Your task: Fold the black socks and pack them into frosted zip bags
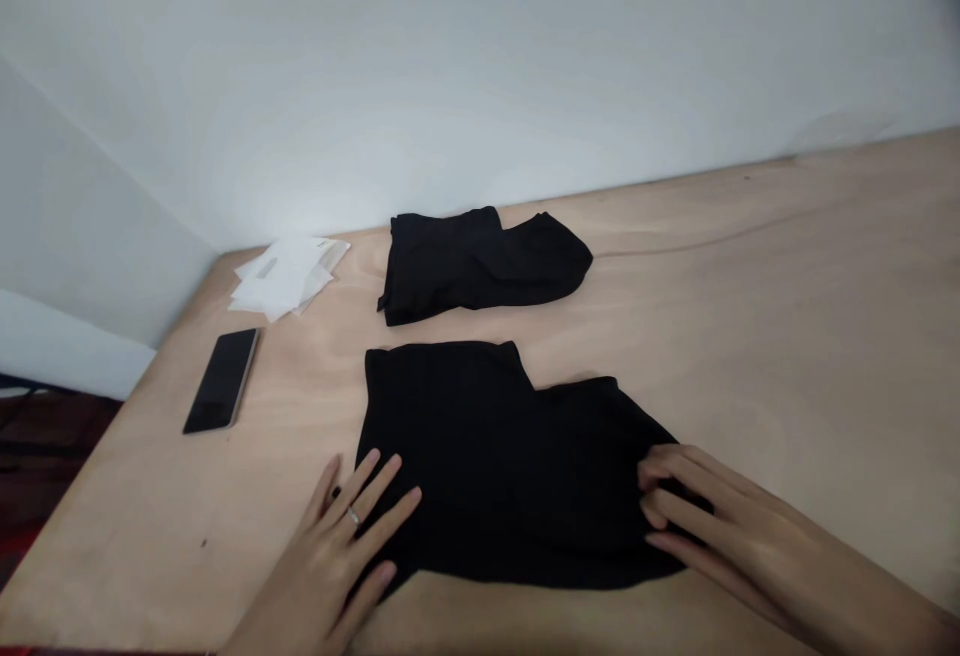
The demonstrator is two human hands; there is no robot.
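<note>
- The left hand (322, 546) lies open, fingers spread, on the lower left edge of the black cloth (495, 466).
- The right hand (720, 526) curls on the cloth's right edge; it may pinch, but I cannot tell.
- The cloth lies flat, bottom middle, on the wooden table (750, 286).
- A hard tug could drag it and make it bunch up.

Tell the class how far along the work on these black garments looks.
Done: the far black garment looks folded. In hand: the near black garment lies spread on the plywood table, touched by the left hand and right hand. Remaining: its stepped, uneven outline looks unfolded.
</note>
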